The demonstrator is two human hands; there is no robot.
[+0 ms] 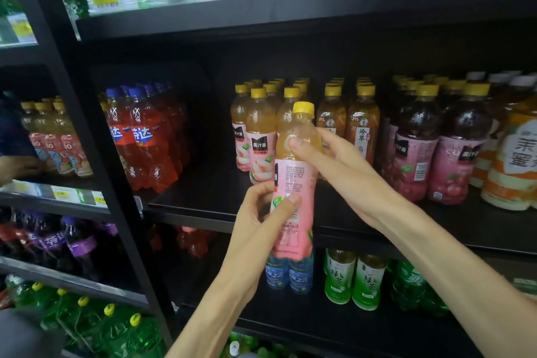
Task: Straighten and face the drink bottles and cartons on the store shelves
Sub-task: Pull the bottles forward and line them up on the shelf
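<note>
Peach juice bottle [293,183] near upright, cap up, gripped by left hand [261,212] and right hand [334,166]

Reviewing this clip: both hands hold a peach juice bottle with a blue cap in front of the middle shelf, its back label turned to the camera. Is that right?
Not quite: the cap is yellow, not blue, as the head view shows. The rest stands: the left hand grips the peach juice bottle low on its pink label, the right hand holds it near the shoulder, and its back label faces the camera in front of the middle shelf.
</note>
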